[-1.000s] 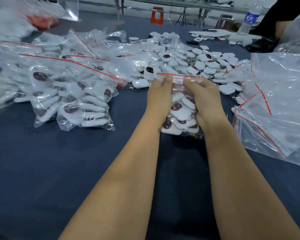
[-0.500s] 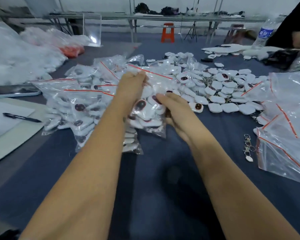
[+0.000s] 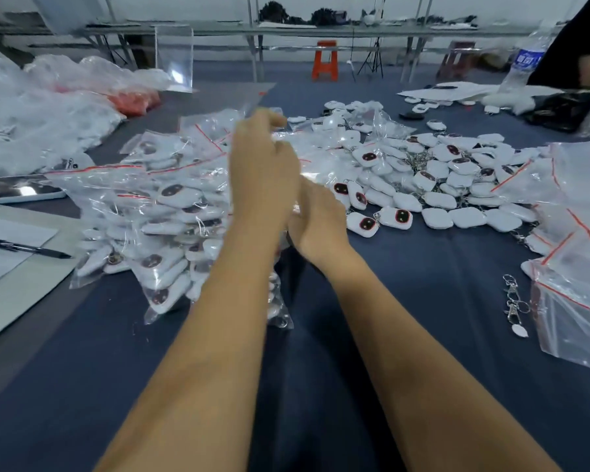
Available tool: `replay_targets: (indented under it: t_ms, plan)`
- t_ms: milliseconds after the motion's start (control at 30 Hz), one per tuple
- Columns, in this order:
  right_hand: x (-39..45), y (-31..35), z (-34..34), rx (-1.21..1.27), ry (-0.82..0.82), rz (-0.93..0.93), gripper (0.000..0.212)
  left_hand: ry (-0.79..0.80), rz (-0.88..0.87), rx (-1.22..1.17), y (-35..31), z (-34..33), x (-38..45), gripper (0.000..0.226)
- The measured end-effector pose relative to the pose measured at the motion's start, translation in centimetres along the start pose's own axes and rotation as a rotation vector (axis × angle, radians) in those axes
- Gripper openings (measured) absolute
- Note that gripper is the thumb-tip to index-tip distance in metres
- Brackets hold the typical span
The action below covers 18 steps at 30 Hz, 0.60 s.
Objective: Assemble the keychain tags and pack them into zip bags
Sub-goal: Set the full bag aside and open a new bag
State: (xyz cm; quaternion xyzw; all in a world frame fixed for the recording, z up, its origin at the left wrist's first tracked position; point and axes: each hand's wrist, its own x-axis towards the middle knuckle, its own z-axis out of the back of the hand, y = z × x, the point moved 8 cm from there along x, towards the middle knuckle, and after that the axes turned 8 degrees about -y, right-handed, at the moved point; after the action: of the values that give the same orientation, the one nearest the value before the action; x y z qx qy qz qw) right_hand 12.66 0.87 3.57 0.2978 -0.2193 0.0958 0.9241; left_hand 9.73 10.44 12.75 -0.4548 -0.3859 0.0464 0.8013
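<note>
Packing step, judged: left hand (image 3: 264, 172) raised over filled zip bags (image 3: 157, 216), blurred, fingers curled, grip unclear; right hand (image 3: 315, 219) beside it, contents hidden; loose keychain tags (image 3: 436, 178) heaped right; next likely needs an empty bag (image 3: 579, 233).

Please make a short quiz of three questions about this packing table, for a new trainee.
1. True or false: the pen lies on paper at the left of the table.
2. Where is the pile of loose tags? A. in front of the hands, to the right B. on the orange stool
3. What colour is the seal strip on the empty zip bags?

Key: 1 true; 2 A; 3 red.
</note>
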Motion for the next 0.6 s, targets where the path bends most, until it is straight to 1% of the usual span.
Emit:
replay_targets:
  t_ms: [33, 67, 100, 133, 167, 233, 267, 300, 333, 367, 400, 433, 467, 500, 567, 600]
  plan:
    - [0.0, -1.0, -0.6, -0.172, 0.049, 0.047, 0.043, 0.063, 0.044, -0.062, 0.1, -1.8, -1.4, 0.037]
    - [-0.2, -1.3, -0.6, -0.204, 0.053, 0.093, 0.046, 0.120, 0.091, -0.107, 0.2, -3.6, -2.9, 0.038]
    - [-0.4, -1.5, 0.1, -0.181, -0.030, 0.120, 0.049, 0.157, 0.134, -0.148, 0.4, -5.1, -4.3, 0.037]
    - [-0.3, -2.8, 0.8, -0.132, -0.116, 0.050, 0.045, 0.168, 0.179, -0.198, 0.6, -6.2, -5.5, 0.034]
    - [-0.4, -3.6, 1.1, -0.176, -0.119, 0.019, 0.037, 0.157, 0.230, -0.237, 0.8, -7.0, -6.6, 0.030]
    - [-0.4, -5.5, 2.4, -0.163, -0.108, -0.129, 0.023, 0.098, 0.287, -0.280, 1.3, -7.9, -8.1, 0.023]
    - [-0.4, -6.0, 3.6, -0.145, -0.164, -0.154, 0.019, 0.068, 0.293, -0.294, 1.5, -8.1, -8.7, 0.021]
    - [-0.4, -5.9, 4.6, -0.158, -0.181, -0.123, 0.017, 0.039, 0.277, -0.315, 1.4, -8.2, -9.2, 0.021]
    - [-0.5, -6.0, 5.0, -0.187, -0.163, -0.096, 0.017, 0.019, 0.246, -0.333, 1.3, -8.1, -9.6, 0.023]
    - [-0.5, -6.2, 5.4, -0.259, -0.153, -0.031, 0.021, 0.010, 0.203, -0.335, 1.2, -7.9, -9.8, 0.026]
    - [-0.7, -6.9, 6.0, -0.212, -0.137, -0.032, 0.026, 0.018, 0.165, -0.326, 1.0, -7.9, -9.9, 0.030]
    - [-1.0, -7.8, 6.9, -0.116, -0.159, -0.059, 0.026, 0.044, 0.133, -0.310, 1.1, -7.9, -9.9, 0.033]
    - [-1.6, -8.8, 8.0, -0.014, -0.213, -0.123, 0.020, 0.089, 0.101, -0.285, 1.1, -8.1, -9.8, 0.035]
    - [-2.4, -9.7, 9.1, 0.042, -0.273, -0.182, 0.019, 0.143, 0.066, -0.247, 1.0, -8.4, -9.8, 0.036]
    - [-4.0, -11.2, 10.6, 0.116, -0.371, -0.287, 0.027, 0.250, -0.008, -0.137, 0.7, -9.2, -9.9, 0.031]
    - [-4.6, -11.9, 11.1, 0.172, -0.407, -0.326, 0.028, 0.292, -0.072, -0.057, 0.3, -9.7, -10.2, 0.027]
